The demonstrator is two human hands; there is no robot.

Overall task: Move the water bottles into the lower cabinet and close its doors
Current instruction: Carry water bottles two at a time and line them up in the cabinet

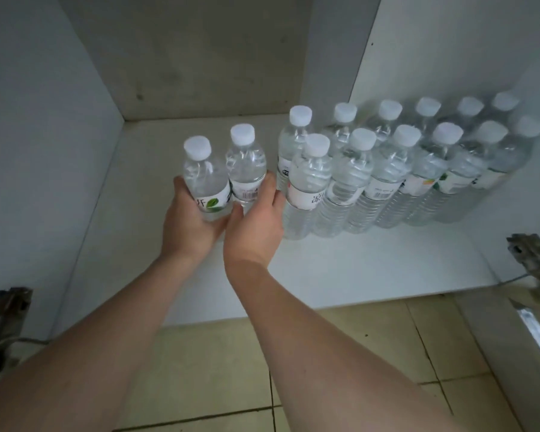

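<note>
Both hands reach into the lower cabinet (85, 232). My left hand (190, 222) grips a small water bottle (205, 182) around its labelled waist; my right hand (256, 226) grips a second small bottle (247, 169) just beside it. A double row of taller bottles (387, 169) stands to the right on the cabinet floor. Judgement: full, moderately heavy, thin-walled and liable to flex; smooth plastic may slip. Hold mid-body at the label, not the cap. Doors not yet closed.
</note>
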